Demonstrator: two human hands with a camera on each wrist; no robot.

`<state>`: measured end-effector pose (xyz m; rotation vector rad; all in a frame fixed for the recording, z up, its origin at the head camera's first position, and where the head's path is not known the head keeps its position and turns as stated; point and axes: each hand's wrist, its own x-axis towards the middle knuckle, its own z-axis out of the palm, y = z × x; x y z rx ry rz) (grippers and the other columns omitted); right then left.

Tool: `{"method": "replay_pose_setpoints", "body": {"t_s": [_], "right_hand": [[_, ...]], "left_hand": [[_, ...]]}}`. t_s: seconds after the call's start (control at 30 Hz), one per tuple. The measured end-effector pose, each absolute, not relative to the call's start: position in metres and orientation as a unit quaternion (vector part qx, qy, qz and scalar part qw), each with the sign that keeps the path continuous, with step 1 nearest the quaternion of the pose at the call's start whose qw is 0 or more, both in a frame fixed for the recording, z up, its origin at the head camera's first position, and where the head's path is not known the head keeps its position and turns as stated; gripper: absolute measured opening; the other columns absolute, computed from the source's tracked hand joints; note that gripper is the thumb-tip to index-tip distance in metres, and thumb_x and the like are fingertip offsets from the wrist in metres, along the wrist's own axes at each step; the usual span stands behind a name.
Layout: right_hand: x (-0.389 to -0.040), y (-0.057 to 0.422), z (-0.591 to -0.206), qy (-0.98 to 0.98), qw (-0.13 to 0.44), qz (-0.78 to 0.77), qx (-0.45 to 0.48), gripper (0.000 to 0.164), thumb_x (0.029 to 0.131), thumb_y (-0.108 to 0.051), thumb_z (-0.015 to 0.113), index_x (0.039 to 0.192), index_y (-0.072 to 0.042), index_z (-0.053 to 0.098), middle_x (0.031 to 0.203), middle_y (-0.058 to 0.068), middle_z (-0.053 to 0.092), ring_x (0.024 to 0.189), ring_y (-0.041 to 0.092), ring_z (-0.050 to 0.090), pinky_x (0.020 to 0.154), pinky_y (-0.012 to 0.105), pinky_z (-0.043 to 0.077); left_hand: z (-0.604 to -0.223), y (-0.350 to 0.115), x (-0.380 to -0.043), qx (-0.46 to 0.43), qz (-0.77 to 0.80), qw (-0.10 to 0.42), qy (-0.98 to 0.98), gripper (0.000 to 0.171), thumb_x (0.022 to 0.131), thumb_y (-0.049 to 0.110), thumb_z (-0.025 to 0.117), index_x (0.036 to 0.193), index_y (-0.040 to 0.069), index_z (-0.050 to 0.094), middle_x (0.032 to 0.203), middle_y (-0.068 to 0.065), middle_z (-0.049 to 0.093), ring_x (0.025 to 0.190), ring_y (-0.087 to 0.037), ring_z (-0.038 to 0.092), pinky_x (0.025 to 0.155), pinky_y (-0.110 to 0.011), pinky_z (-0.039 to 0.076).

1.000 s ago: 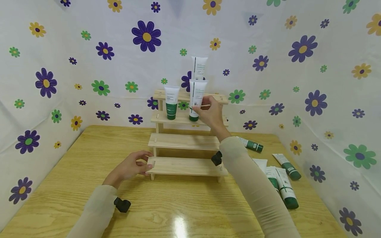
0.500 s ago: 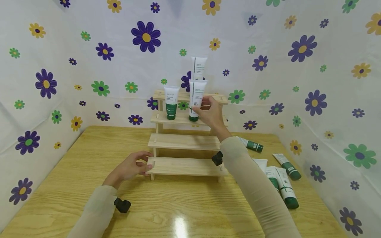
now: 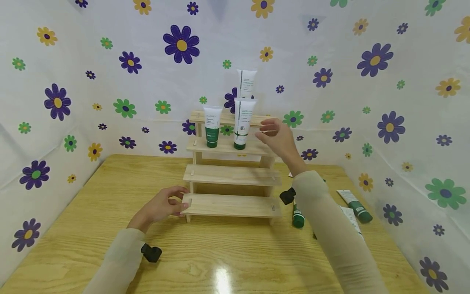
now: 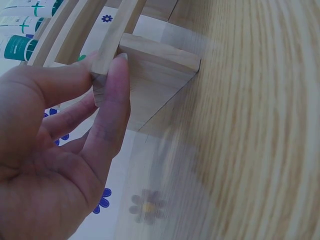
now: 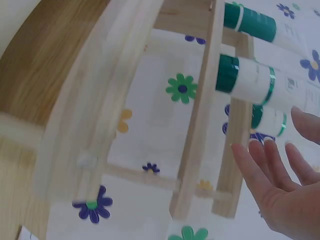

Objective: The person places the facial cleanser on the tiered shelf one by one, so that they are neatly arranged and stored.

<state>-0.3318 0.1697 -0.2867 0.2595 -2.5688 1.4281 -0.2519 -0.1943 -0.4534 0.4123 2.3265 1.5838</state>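
A stepped wooden display rack [image 3: 227,206] stands on the table. Its lowest board's left end is pinched between the thumb and fingers of my left hand [image 3: 164,206], seen close in the left wrist view. On the second-highest step, a white tube with a green cap [image 3: 244,120] stands upright beside a shorter white-and-green tube [image 3: 212,127]. Behind them another white tube [image 3: 247,81] stands on the top step, its lower part hidden. My right hand [image 3: 280,139] hovers just right of the middle tube, apart from it, fingers loosely bent and holding nothing.
Several tubes lie on the table right of the rack, partly hidden by my right sleeve; one tube [image 3: 354,206] lies farthest right, near another tube's green cap [image 3: 298,219]. Flower-patterned white cloth [image 3: 147,81] encloses the table [image 3: 191,261] at back and sides.
My right hand has let go of the tube on the second-highest step and moved right. The tube stays upright there. My left hand keeps its place on the lowest board.
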Motion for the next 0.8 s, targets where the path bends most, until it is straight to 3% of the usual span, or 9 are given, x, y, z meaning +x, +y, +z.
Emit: {"method": "replay_pose_setpoints", "body": {"t_s": [0.33, 0.57, 0.8], "right_hand": [[-0.318, 0.222, -0.279, -0.893, 0.088, 0.424, 0.126, 0.049, 0.100, -0.024, 0.069, 0.141, -0.001, 0.055, 0.136, 0.023, 0.064, 0.121, 0.041, 0.067, 0.100, 0.053, 0.059], [-0.310, 0.242, -0.279, -0.909, 0.044, 0.399, 0.112, 0.047, 0.100, -0.022, 0.068, 0.139, 0.001, 0.055, 0.136, 0.025, 0.064, 0.117, 0.040, 0.068, 0.095, 0.043, 0.062], [-0.305, 0.259, -0.290, -0.929, 0.011, 0.351, 0.116, 0.041, 0.100, -0.017, 0.068, 0.134, 0.003, 0.057, 0.133, 0.028, 0.064, 0.117, 0.043, 0.068, 0.095, 0.047, 0.062]], "left_hand": [[-0.454, -0.196, -0.253, 0.146, 0.549, 0.146, 0.810, 0.046, 0.100, 0.011, 0.068, 0.141, 0.000, 0.051, 0.125, -0.025, 0.056, 0.098, -0.022, 0.070, 0.080, -0.037, 0.066], [-0.454, -0.196, -0.252, 0.149, 0.559, 0.147, 0.802, 0.044, 0.100, 0.008, 0.068, 0.139, -0.002, 0.052, 0.123, -0.026, 0.055, 0.096, -0.021, 0.070, 0.080, -0.038, 0.066], [-0.453, -0.195, -0.251, 0.156, 0.556, 0.149, 0.803, 0.046, 0.100, 0.011, 0.068, 0.140, -0.003, 0.050, 0.124, -0.025, 0.054, 0.096, -0.018, 0.069, 0.081, -0.038, 0.066]]}}
